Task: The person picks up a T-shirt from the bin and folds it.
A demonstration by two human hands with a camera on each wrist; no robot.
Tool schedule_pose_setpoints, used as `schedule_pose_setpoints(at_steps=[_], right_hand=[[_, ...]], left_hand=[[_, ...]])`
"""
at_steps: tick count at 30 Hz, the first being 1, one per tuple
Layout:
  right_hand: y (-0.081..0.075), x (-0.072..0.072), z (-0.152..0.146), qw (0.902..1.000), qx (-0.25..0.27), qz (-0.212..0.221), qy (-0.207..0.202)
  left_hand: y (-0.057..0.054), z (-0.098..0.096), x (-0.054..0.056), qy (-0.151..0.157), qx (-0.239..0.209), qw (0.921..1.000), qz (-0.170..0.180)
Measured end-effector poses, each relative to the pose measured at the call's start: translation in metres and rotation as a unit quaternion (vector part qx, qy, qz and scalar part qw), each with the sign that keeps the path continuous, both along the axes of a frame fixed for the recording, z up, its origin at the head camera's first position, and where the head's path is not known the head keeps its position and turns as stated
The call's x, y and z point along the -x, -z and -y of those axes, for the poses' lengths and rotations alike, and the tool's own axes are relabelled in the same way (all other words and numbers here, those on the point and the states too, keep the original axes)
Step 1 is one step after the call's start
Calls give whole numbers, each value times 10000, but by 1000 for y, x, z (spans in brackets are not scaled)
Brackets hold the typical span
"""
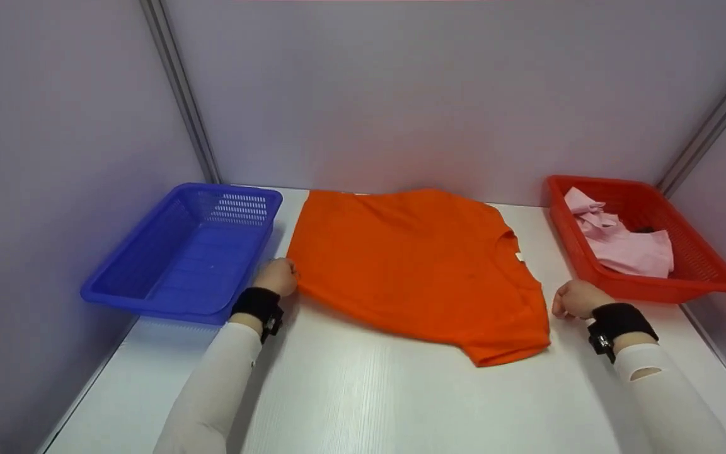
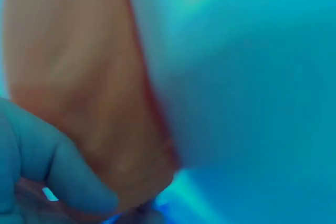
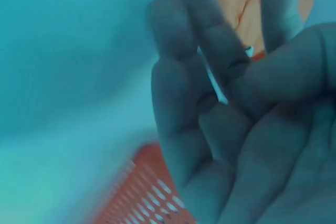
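An orange T-shirt point(image 1: 401, 265) lies spread on the white table, neckline with a small white label to the right, hem to the left. One sleeve points toward the near side. My left hand point(image 1: 278, 277) pinches the near corner of the hem. The left wrist view shows the thumb point(image 2: 79, 177) against the cloth point(image 2: 94, 103). To the right of the shirt, my right hand point(image 1: 580, 299) hovers near the neckline and sleeve with fingers loosely bent. In the right wrist view its fingers point(image 3: 181, 93) hold nothing, and the shirt shows beyond them.
A blue plastic basket point(image 1: 101, 289) with nothing in it stands to the left, beside my left hand. At the right, a red basket point(image 1: 709, 287) holds pink cloth point(image 1: 631, 249). Grey panels point(image 1: 401, 94) wall the table point(image 1: 363, 397) at the back and sides.
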State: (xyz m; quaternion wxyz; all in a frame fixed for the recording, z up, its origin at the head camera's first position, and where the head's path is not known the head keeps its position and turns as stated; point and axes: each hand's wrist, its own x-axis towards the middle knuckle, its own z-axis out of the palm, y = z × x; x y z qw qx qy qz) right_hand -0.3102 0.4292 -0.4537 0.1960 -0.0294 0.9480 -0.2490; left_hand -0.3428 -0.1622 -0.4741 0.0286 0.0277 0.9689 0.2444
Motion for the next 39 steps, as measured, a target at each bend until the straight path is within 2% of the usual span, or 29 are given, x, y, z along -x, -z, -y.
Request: schedule_pose_setpoints(at_steps=[3, 5, 8, 12, 15, 18, 20, 22, 24, 26, 29, 31, 34, 35, 37, 39], right_hand=[[-4, 6, 10, 9984, -158, -545, -28], [0, 9, 22, 9962, -105, -858, -100], [10, 7, 45, 9930, -65, -1123, -368], [22, -12, 71, 9913, 59, -1117, -690], [30, -29, 79, 9859, -44, -1278, -1075], [34, -42, 78, 9832, -254, -1286, -1272], [32, -45, 73, 9854, -345, -1172, -1183], [31, -43, 67, 9894, -387, -1060, -915], [33, -38, 60, 9890, -418, -1215, -733], [38, -33, 55, 9852, -418, -1511, -693], [45, -28, 49, 9817, -374, -1662, -846], [48, -26, 45, 9832, -381, -1526, -927], [47, -21, 38, 9859, -548, -1341, -839], [46, -19, 36, 9863, -608, -1319, -786], [44, -17, 32, 9868, -688, -1297, -689], [43, -16, 31, 9867, -693, -1326, -642]], left_hand=[[-10, -7, -1, 217, 249, 9993, 163], [-14, -13, 0, 404, 34, 9987, 302], [-11, -19, -1, 608, -187, 9963, 573], [-2, -14, -7, 920, 71, 9901, 1056], [2, -3, -15, 1010, 244, 9865, 1268], [3, 7, -23, 968, 366, 9865, 1270], [2, 11, -27, 842, 483, 9876, 1236], [3, 13, -30, 641, 622, 9908, 1018], [6, 15, -34, 372, 772, 9931, 796], [8, 16, -36, 161, 834, 9941, 674], [12, 17, -34, 141, 821, 9946, 624], [13, 16, -31, 149, 668, 9963, 515], [19, 16, -25, -71, 315, 9994, -126], [21, 17, -23, -167, 33, 9993, -323], [24, 19, -21, -295, -802, 9948, -551], [26, 22, -20, -351, -1754, 9831, -401]])
